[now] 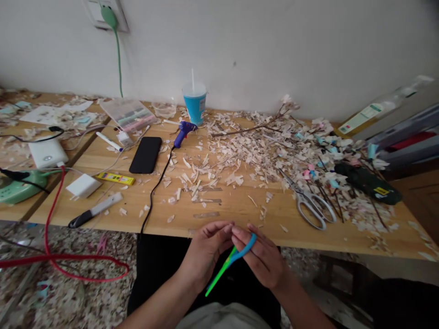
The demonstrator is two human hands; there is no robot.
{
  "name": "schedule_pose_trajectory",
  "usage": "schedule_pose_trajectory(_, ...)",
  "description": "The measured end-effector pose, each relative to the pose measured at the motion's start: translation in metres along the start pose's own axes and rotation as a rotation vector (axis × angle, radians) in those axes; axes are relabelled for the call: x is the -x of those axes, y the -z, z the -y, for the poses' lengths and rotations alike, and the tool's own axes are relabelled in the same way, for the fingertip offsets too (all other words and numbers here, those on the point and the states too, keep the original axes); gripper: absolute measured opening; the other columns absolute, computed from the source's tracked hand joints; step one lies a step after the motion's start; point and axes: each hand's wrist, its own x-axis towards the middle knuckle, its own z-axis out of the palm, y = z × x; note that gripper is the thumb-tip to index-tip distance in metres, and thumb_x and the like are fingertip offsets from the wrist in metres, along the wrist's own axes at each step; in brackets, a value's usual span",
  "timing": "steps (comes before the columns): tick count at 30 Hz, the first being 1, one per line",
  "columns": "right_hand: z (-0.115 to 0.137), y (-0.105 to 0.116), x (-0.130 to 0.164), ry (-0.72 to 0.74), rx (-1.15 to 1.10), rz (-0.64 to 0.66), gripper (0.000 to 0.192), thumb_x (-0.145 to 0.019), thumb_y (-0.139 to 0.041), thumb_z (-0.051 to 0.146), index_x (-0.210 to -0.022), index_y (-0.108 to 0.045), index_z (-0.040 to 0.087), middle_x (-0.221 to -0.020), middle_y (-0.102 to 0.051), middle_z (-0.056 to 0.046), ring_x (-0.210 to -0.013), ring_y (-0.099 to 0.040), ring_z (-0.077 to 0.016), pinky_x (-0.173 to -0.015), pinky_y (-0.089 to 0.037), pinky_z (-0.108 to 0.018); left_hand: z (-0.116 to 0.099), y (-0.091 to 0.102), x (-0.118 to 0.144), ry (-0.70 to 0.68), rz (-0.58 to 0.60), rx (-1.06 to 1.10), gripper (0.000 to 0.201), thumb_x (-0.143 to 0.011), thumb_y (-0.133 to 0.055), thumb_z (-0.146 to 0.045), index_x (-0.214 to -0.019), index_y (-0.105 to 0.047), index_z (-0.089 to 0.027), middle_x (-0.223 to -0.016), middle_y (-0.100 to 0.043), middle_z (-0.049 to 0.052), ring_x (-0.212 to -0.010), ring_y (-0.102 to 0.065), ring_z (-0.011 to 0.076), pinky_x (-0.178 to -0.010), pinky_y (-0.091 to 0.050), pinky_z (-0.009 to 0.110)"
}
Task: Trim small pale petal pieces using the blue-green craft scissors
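Conceivably, if its grip slackens, the right hand [262,258] holding scissors [228,263] by the desk's [236,208] front edge could nick the left hand [207,249], pinched narrow, contents unclear.

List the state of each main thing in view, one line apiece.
Left hand: fingers bent, any held item unclear.
Right hand: fingers bent, holding the green-and-blue scissors.
Green-and-blue scissors: held, blades look shut.
Silver scissors: lying on the table.
Phone: lying flat, screen dark.
Cup: upright, straw in it.
Glue gun: lying on the table.
Green plug: in the wall socket.
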Motion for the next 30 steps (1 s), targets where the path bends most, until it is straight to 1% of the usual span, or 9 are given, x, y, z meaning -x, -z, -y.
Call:
schedule_pose_trajectory(3, 0.001, -0.004, 0.003, -0.030, -0.060, 0.024, 0.035, -0.094, -0.037, 0.004, -0.122, -0.058, 0.007, -0.113, -0.070, -0.015, -0.121, -0.057, -0.0212, -0.102, -0.050, -0.041, 0.002, 0.004, -0.003, -0.031, -0.003, -0.019, 0.025, -0.063, -0.085, -0.020, -0.083, -0.073, -0.012, -0.081, -0.074, 0.006, -0.075, -0.068, 0.0135, -0.076, -0.054, 0.023)
schedule_pose_trajectory(5, 0.008, -0.008, 0.009, -0.136, -0.110, -0.008, 0.036, -0.092, -0.046, 0.007, -0.127, -0.054, 0.012, -0.114, -0.069, -0.014, -0.118, -0.059, -0.0216, -0.102, -0.049, -0.044, 0.002, 0.007, -0.005, -0.063, -0.009, -0.034, 0.023, -0.064, -0.084, -0.022, -0.081, -0.073, -0.012, -0.078, -0.074, 0.006, -0.072, -0.068, 0.0137, -0.074, -0.054, 0.023)
schedule_pose_trajectory(7, 0.019, -0.011, 0.016, -0.347, -0.174, -0.068, 0.041, -0.089, -0.057, 0.010, -0.129, -0.051, 0.018, -0.114, -0.068, -0.011, -0.113, -0.061, -0.0218, -0.098, -0.051, -0.043, 0.000, 0.009, -0.006, -0.098, -0.028, -0.045, 0.022, -0.065, -0.084, -0.024, -0.080, -0.074, -0.011, -0.076, -0.074, 0.006, -0.072, -0.069, 0.0148, -0.073, -0.055, 0.024)
schedule_pose_trajectory(9, 0.032, -0.014, 0.021, -0.634, -0.280, -0.081, 0.041, -0.087, -0.061, 0.017, -0.126, -0.050, 0.021, -0.110, -0.067, -0.010, -0.106, -0.064, -0.0216, -0.091, -0.055, -0.038, -0.002, 0.011, -0.007, -0.132, -0.064, -0.052, 0.023, -0.065, -0.084, -0.025, -0.080, -0.074, -0.011, -0.073, -0.073, 0.006, -0.070, -0.068, 0.0142, -0.071, -0.055, 0.023)
schedule_pose_trajectory(12, 0.049, -0.016, 0.023, -1.019, -0.487, 0.064, 0.034, -0.090, -0.057, 0.030, -0.121, -0.049, 0.021, -0.098, -0.066, -0.007, -0.086, -0.067, -0.0188, -0.074, -0.056, -0.030, -0.002, 0.012, -0.009, -0.171, -0.111, -0.058, 0.025, -0.064, -0.085, -0.025, -0.082, -0.074, -0.012, -0.071, -0.070, 0.002, -0.064, -0.065, 0.0101, -0.066, -0.053, 0.020)
schedule_pose_trajectory(14, 0.055, -0.018, 0.022, -1.135, -0.558, 0.191, 0.033, -0.090, -0.055, 0.035, -0.118, -0.049, 0.019, -0.086, -0.064, -0.003, -0.073, -0.064, -0.0163, -0.065, -0.054, -0.027, -0.001, 0.012, -0.010, -0.192, -0.126, -0.056, 0.025, -0.063, -0.085, -0.024, -0.082, -0.074, -0.013, -0.070, -0.069, 0.000, -0.062, -0.063, 0.0081, -0.065, -0.053, 0.018)
schedule_pose_trajectory(20, 0.052, -0.017, 0.018, -1.167, -0.506, 0.408, 0.027, -0.086, -0.054, 0.034, -0.107, -0.051, 0.017, -0.079, -0.059, -0.001, -0.063, -0.054, -0.0138, -0.059, -0.044, -0.026, 0.002, 0.014, -0.011, -0.250, -0.099, -0.186, 0.024, -0.066, -0.083, -0.023, -0.087, -0.073, -0.016, -0.077, -0.071, 0.001, -0.069, -0.064, 0.0090, -0.070, -0.052, 0.019)
schedule_pose_trajectory(23, 0.048, -0.013, 0.014, -1.191, -0.501, 0.443, 0.025, -0.085, -0.055, 0.035, -0.103, -0.053, 0.017, -0.077, -0.058, -0.001, -0.060, -0.052, -0.0131, -0.056, -0.041, -0.025, -0.001, 0.016, -0.009, -0.291, -0.079, -0.284, 0.019, -0.067, -0.082, -0.023, -0.083, -0.072, -0.017, -0.077, -0.071, 0.000, -0.070, -0.064, 0.0091, -0.070, -0.052, 0.019)
schedule_pose_trajectory(30, 0.044, -0.007, 0.004, -1.175, -0.579, 0.473, 0.016, -0.084, -0.056, 0.032, -0.093, -0.055, 0.019, -0.077, -0.060, -0.001, -0.058, -0.051, -0.0116, -0.054, -0.041, -0.023, -0.012, 0.019, -0.006, -0.326, -0.092, -0.409, 0.025, -0.062, -0.084, -0.026, -0.078, -0.069, -0.015, -0.071, -0.069, 0.000, -0.065, -0.063, 0.0104, -0.067, -0.051, 0.020)
